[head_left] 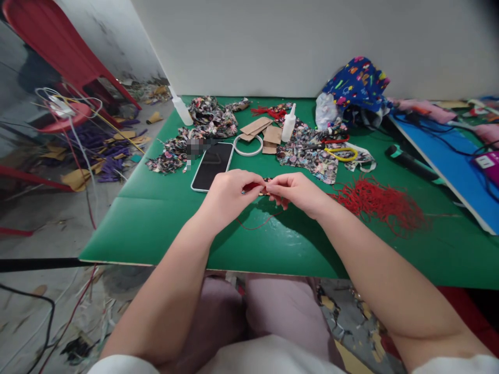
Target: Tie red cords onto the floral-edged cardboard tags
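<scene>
Above the green table point(156, 223), my left hand point(234, 192) and my right hand point(298, 193) meet fingertip to fingertip, both closed in a pinch. A thin red cord point(259, 227) hangs in a loose loop beneath them. Between and behind the fingers shows a bit of a small dark patterned piece, mostly hidden. Just beyond my left hand lies a phone point(213, 165) with a dark screen. To the right of my right hand spreads a tangled heap of red cords point(374, 202).
Patterned fabric scraps point(210, 119) and more fabric point(307, 156) lie farther back, with two white squeeze bottles point(181, 110), brown cardboard pieces point(272, 136), a white tape ring point(248, 153) and yellow-handled scissors point(341, 154). A blue board point(448, 161) is at right; a red chair point(66, 47) stands left.
</scene>
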Motion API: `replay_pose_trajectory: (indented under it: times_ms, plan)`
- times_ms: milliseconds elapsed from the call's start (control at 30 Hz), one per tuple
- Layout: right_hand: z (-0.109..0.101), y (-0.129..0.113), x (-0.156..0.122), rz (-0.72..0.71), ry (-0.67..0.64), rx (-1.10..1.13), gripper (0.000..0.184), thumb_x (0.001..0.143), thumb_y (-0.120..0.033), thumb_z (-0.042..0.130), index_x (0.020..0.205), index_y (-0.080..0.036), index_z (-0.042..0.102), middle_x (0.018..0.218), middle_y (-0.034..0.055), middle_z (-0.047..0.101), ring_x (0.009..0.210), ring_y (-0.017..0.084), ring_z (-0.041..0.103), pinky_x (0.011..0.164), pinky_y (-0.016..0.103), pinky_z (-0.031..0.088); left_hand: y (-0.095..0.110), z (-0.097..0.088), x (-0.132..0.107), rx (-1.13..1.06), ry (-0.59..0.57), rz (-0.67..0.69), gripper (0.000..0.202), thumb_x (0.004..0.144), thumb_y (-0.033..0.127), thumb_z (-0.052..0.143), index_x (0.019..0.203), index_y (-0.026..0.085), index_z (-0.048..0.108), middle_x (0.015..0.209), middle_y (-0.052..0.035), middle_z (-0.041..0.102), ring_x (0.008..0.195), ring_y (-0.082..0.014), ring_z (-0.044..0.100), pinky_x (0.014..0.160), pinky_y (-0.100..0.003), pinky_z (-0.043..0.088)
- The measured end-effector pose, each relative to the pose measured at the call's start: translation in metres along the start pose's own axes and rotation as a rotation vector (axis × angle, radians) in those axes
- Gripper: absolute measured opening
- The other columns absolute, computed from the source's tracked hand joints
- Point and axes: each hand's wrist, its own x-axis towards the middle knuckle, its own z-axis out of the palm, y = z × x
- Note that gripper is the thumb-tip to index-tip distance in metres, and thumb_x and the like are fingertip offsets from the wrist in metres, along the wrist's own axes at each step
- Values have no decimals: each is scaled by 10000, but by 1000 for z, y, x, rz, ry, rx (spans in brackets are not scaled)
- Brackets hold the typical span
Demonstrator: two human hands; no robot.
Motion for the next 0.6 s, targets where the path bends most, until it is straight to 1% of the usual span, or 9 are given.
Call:
replay_pose_trajectory:
  times_ms: [133, 267, 433, 533, 600]
  plan:
    - [-2, -2, -1, -8, -3, -17, 218, 755, -357, 613, 714, -143, 621, 560, -29, 548, 477, 52, 489, 385, 149, 366, 0, -3, 0, -94, 11, -54, 167, 770, 245, 552, 809, 190, 705, 748, 6, 695, 641, -101, 575, 596, -203, 410]
    - [-5, -4, -2, -17, -7, 7, 234, 755, -379, 615, 740, -145, 623, 606, -22, 566, 487, 52, 491, 394, 157, 367, -3, -8, 0, -195, 61, -133, 184, 755, 306, 570, 769, 185, 708, 703, -5, 686, 589, -101, 543, 557, -208, 411]
    - [-6, -6, -3, -11, 43, 21, 227, 744, -375, 631, 753, -148, 631, 642, -17, 577, 492, 47, 492, 397, 155, 361, -12, -14, -1, -300, 126, -203, 197, 727, 329, 612, 776, 164, 708, 700, -19, 676, 590, -101, 538, 554, -212, 418]
    - [-8, -4, -1, -14, 53, 8, 229, 743, -381, 632, 764, -152, 637, 642, -15, 575, 494, 51, 492, 401, 158, 358, -15, -16, -1, -316, 147, -228, 189, 718, 325, 627, 774, 164, 709, 680, -12, 668, 575, -91, 526, 546, -208, 414]
    - [-9, -2, 1, -20, 81, -26, 255, 754, -410, 614, 770, -156, 635, 639, -12, 574, 492, 59, 494, 403, 169, 356, -16, -18, -1, -325, 180, -242, 181, 714, 317, 631, 776, 166, 709, 672, -6, 665, 564, -85, 520, 539, -204, 412]
